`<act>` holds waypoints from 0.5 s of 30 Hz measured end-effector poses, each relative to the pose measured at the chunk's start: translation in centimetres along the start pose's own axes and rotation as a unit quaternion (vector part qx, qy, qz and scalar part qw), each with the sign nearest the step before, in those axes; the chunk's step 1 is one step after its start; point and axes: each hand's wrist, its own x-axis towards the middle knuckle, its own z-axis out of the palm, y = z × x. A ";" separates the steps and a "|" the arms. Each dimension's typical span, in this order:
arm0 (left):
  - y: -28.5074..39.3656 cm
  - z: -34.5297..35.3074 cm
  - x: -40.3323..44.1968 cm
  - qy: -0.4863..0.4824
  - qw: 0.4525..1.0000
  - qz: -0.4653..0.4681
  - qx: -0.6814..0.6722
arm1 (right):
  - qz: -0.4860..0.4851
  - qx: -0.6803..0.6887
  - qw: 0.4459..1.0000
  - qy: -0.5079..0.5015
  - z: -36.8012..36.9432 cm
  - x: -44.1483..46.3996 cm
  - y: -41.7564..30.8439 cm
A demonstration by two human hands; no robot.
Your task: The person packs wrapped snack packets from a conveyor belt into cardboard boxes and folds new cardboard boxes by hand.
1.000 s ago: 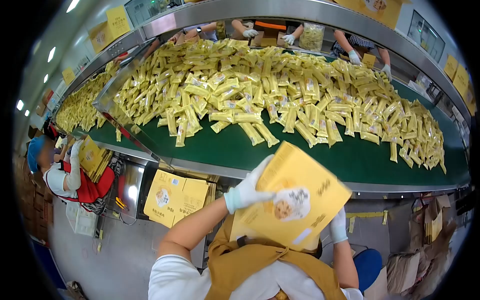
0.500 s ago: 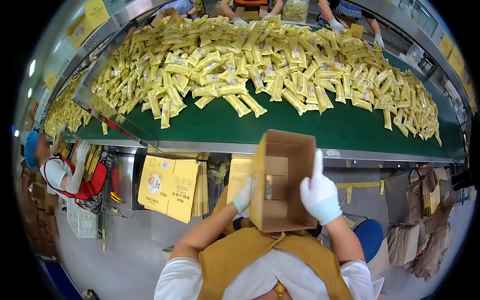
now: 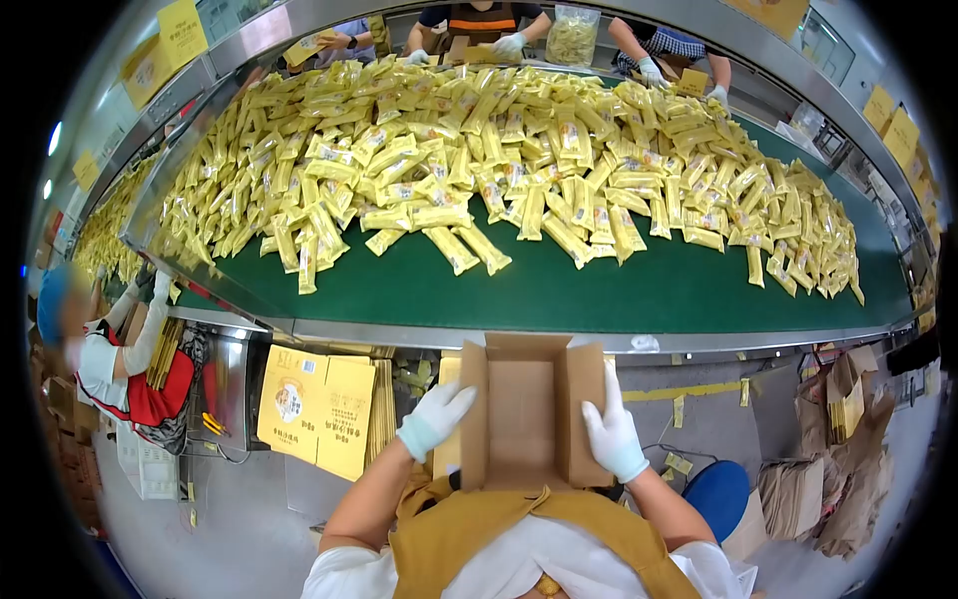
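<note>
An open brown cardboard box (image 3: 521, 409) is in front of my chest, its mouth facing up and its side flaps standing out. Its inside is bare, with the bottom panels closed. My right hand (image 3: 613, 437), in a white glove, grips the right flap, thumb on the inner face and fingers behind it. On the other side my left hand (image 3: 437, 419), also gloved, holds the left flap at its outer edge with fingertips lapping over it. Beyond the box, a large heap of yellow wrapped snack packets (image 3: 429, 170) lies on a green conveyor belt (image 3: 399, 299).
Flattened yellow cartons (image 3: 314, 409) stand stacked at left. A metal rail (image 3: 399, 337) edges the belt. A blue stool (image 3: 717, 497) and brown cardboard (image 3: 858, 479) are at right. A co-worker in a red apron (image 3: 165, 399) works at left; other gloved people work across the belt.
The box has turned from tilted sideways to mouth-up, and its side flaps now spread outward. My right hand has gone from a pointing finger to gripping a flap. The view has shifted slightly.
</note>
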 end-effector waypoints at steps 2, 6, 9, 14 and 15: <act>-3.4 1.2 -0.3 0.029 0.999 0.040 -0.016 | 0.046 0.194 0.980 0.005 0.6 -0.4 3.5; -2.5 5.4 -0.2 0.151 0.977 -0.106 -0.111 | 0.060 0.050 0.996 0.038 5.4 -1.1 8.9; -5.6 10.3 3.0 0.293 0.950 0.057 0.087 | -0.067 -0.103 0.992 0.040 6.4 2.4 8.3; -1.1 -3.3 13.2 0.395 0.871 0.169 0.238 | -0.196 -0.223 0.936 0.190 -2.0 19.0 5.8; -0.7 -5.8 15.7 0.410 0.864 0.126 0.262 | -0.172 -0.223 0.938 0.200 -2.9 22.3 7.0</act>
